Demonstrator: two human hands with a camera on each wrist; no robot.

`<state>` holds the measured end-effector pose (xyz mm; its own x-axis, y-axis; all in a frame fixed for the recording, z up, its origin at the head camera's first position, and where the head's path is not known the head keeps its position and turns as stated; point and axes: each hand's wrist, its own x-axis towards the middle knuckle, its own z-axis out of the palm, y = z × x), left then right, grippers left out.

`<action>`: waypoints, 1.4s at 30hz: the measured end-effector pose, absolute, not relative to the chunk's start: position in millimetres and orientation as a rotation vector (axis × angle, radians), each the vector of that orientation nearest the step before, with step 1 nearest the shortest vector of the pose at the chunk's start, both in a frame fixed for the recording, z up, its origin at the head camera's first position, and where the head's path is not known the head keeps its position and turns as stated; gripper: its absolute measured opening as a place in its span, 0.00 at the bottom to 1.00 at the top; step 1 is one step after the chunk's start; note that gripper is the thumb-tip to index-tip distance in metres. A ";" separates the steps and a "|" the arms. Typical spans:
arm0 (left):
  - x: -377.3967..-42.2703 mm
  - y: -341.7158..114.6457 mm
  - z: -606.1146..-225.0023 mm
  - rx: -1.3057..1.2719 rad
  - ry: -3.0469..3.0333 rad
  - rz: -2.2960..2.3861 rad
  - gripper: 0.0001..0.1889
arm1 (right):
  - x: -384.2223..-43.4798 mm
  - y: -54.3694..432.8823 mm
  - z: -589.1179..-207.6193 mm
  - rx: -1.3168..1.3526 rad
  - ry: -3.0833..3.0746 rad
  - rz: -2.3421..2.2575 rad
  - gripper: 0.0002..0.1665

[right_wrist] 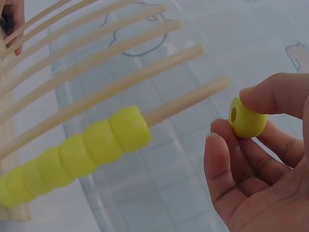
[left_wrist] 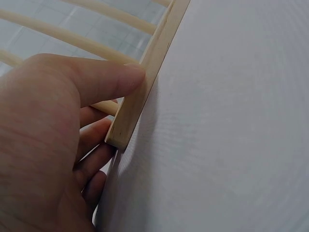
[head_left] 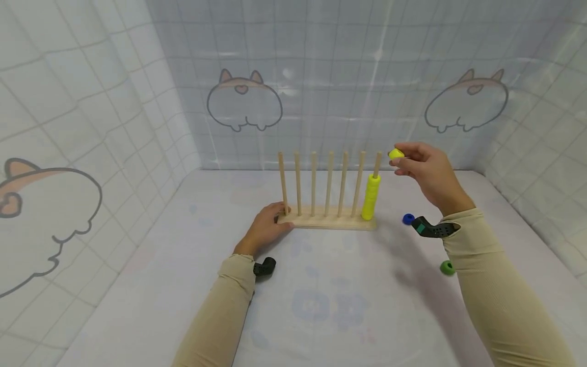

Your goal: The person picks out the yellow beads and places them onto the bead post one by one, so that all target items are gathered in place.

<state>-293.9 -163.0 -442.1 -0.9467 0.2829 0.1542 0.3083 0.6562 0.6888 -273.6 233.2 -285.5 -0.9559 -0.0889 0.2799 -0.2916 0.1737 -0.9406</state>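
Note:
A wooden peg rack [head_left: 330,221] with several upright pegs stands on the table. Its rightmost peg [right_wrist: 188,100] carries a stack of yellow beads [head_left: 371,198], and the bare tip pokes out above them. My right hand [head_left: 428,171] pinches another yellow bead [right_wrist: 248,118] between thumb and fingers, just right of that tip and apart from it. The bead's hole faces the peg in the right wrist view. At the rack's left end, my left hand [head_left: 268,227] grips the base [left_wrist: 140,96], thumb on the front edge and fingers behind.
On the table [head_left: 183,285], a blue bead [head_left: 408,219] lies right of the rack. Nearer, a green bead [head_left: 447,267] lies beside the right sleeve. Tile-patterned curtains [head_left: 321,76] with cartoon animal drawings surround the table at the back and sides.

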 end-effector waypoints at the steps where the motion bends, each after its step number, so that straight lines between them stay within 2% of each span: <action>1: -293.5 -163.1 -442.6 -0.504 -2.828 -1.192 0.21 | -274.0 232.0 -284.9 0.377 -2.263 1.903 0.30; 11: -292.8 -162.4 -442.0 -0.500 -2.824 -1.202 0.24 | -279.1 221.9 -276.9 0.441 -2.128 2.000 0.24; 42: -295.1 -160.5 -441.2 -0.493 -2.816 -1.181 0.24 | -286.0 208.4 -270.0 0.436 -2.334 1.727 0.25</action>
<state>-295.1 -160.5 -441.2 -0.9480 0.2714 0.1661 0.3087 0.6579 0.6869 -286.0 208.4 -270.0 -0.9352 -0.1131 0.3356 -0.3540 0.2718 -0.8949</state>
